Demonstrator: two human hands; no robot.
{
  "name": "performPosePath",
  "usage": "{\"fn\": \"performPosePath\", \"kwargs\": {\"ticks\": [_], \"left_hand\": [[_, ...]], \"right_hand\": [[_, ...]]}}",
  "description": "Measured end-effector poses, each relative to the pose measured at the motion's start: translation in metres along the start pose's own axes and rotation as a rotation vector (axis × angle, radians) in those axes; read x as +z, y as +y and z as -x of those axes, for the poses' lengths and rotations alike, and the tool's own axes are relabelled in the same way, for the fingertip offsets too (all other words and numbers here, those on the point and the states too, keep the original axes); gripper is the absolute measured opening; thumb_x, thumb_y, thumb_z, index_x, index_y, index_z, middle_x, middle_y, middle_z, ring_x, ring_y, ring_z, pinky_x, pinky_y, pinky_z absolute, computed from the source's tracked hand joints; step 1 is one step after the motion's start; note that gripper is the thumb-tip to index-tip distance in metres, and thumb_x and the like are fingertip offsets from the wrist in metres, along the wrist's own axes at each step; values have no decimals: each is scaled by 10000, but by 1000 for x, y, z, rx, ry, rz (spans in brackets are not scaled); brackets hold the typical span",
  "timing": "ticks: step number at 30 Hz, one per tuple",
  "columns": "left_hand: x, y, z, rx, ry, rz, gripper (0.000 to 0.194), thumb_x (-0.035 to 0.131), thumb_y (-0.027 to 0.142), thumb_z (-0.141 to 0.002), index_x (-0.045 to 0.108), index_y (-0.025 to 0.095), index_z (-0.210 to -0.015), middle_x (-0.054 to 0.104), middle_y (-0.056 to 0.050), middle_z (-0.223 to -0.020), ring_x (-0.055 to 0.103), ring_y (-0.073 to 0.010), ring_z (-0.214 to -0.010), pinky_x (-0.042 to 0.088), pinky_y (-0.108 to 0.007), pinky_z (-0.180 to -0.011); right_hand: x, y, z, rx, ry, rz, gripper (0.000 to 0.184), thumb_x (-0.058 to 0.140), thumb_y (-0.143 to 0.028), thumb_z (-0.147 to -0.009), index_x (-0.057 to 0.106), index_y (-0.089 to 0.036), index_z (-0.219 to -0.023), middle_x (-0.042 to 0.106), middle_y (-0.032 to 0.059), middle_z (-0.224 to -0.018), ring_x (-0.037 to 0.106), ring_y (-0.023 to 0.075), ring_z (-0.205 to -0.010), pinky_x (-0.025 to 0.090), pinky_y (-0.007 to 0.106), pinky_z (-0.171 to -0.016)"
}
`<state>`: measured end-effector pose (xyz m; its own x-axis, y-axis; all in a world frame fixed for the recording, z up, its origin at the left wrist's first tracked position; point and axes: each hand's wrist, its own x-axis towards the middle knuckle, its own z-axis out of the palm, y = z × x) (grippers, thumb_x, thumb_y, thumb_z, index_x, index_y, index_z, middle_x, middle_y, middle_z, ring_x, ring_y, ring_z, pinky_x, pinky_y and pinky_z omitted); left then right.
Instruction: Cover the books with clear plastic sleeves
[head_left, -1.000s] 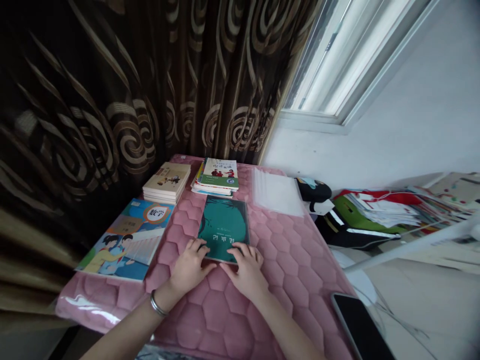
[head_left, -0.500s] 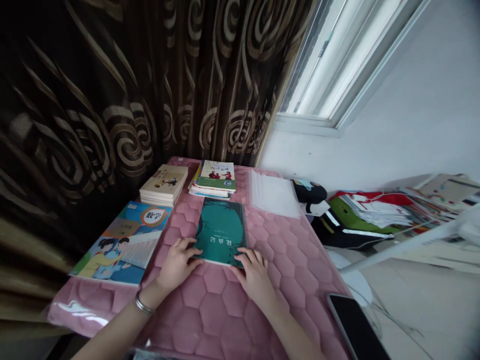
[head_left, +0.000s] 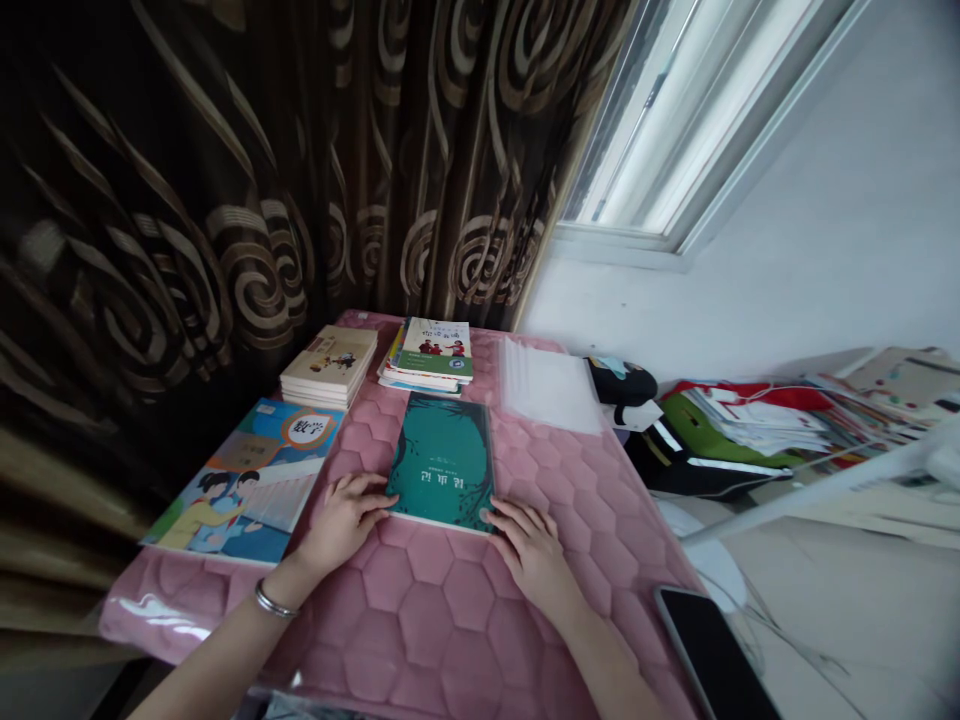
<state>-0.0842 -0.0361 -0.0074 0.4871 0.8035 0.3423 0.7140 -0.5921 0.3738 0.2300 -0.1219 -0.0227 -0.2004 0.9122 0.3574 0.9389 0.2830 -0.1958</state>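
Note:
A dark green book [head_left: 439, 465] with a tree-branch cover lies flat on the pink quilted table cover [head_left: 465, 600], its title upside down to me. At its lower left edge is my left hand [head_left: 349, 520], fingers stretched out and the tips just touching the book. My right hand [head_left: 536, 555] rests on the cover by the lower right corner, fingers extended, the fingertips at the book's edge. Neither hand is wrapped round it. A silver bangle [head_left: 274, 600] circles my left wrist.
Left lies a blue maths textbook [head_left: 262, 480]. Behind are a stack of beige books [head_left: 330, 365] and a stack of colourful booklets [head_left: 431, 355]. Clear plastic sleeves [head_left: 551, 385] lie back right, a phone [head_left: 712, 650] at the right edge. Beyond stands a white lamp arm [head_left: 825, 485].
Both hands have slid outward from the book's lower corners, so less of each hand overlaps the cover. The book has barely moved.

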Motion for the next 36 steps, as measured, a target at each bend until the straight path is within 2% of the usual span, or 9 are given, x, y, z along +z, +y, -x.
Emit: {"fn": "performPosePath", "kwargs": {"ticks": [4, 7, 10, 13, 17, 21, 28, 32, 36], "left_hand": [[-2, 7, 2, 27, 33, -37, 277, 646, 240, -819, 717, 381, -1046, 629, -12, -1209, 553, -238, -1109, 417, -427, -954], [1, 19, 0, 17, 59, -67, 213, 690, 276, -781, 726, 308, -989, 606, -42, -1223, 540, -261, -1109, 416, -442, -946], [8, 38, -6, 4, 63, -101, 161, 723, 294, -760, 715, 255, -916, 587, -68, -1236, 525, -280, -1106, 418, -461, -913], [18, 57, -12, 27, 48, -117, 158, 720, 280, -774, 700, 248, -927, 578, -74, -1253, 505, -291, -1135, 410, -474, -896], [27, 69, -15, 72, 43, -104, 132, 701, 243, -799, 692, 228, -930, 595, -79, -1227, 503, -271, -1144, 386, -476, -939], [24, 58, -12, 50, 30, -81, 151, 702, 265, -809, 721, 279, -958, 599, -63, -1223, 505, -270, -1133, 381, -468, -917], [8, 21, -3, -28, -11, -22, 243, 685, 224, -821, 736, 399, -982, 584, -10, -1262, 492, -265, -1160, 354, -476, -957], [11, 13, 1, -29, -11, 35, 284, 622, 171, -849, 730, 366, -1024, 574, -23, -1269, 514, -236, -1142, 390, -428, -956], [12, 17, 3, 0, 9, 40, 278, 574, 161, -863, 720, 324, -1033, 575, -42, -1263, 514, -231, -1152, 397, -424, -957]], "right_hand": [[0, -2, 0, 0, 20, -18, 250, 466, -295, -950, 648, -250, -1116, 631, 63, -1255, 545, 223, -1153, 369, 394, -967], [0, -10, -3, 32, 20, -31, 231, 494, -332, -932, 647, -223, -1067, 619, 91, -1245, 546, 242, -1136, 380, 399, -953], [2, -26, -12, 54, 16, -50, 225, 512, -368, -922, 628, -199, -1015, 599, 114, -1254, 532, 263, -1138, 383, 419, -943], [6, -44, -23, 33, 48, -62, 223, 535, -385, -914, 610, -191, -994, 600, 121, -1246, 505, 277, -1168, 354, 454, -979], [12, -57, -32, 30, 91, -43, 206, 536, -376, -919, 610, -188, -957, 628, 120, -1195, 517, 269, -1151, 334, 466, -994], [12, -49, -29, 19, 73, -63, 187, 502, -334, -941, 631, -209, -992, 630, 94, -1222, 509, 251, -1179, 332, 454, -1000], [2, -10, -9, 23, -58, -81, 291, 428, -294, -957, 649, -275, -1147, 596, 56, -1319, 469, 245, -1258, 390, 447, -981], [-2, 2, -3, -3, -80, -98, 317, 433, -298, -952, 633, -315, -1197, 593, 31, -1329, 468, 244, -1260, 400, 453, -991], [-8, 3, -7, -54, -59, -143, 276, 480, -295, -930, 648, -291, -1150, 605, 39, -1298, 486, 234, -1224, 400, 432, -994]]}}
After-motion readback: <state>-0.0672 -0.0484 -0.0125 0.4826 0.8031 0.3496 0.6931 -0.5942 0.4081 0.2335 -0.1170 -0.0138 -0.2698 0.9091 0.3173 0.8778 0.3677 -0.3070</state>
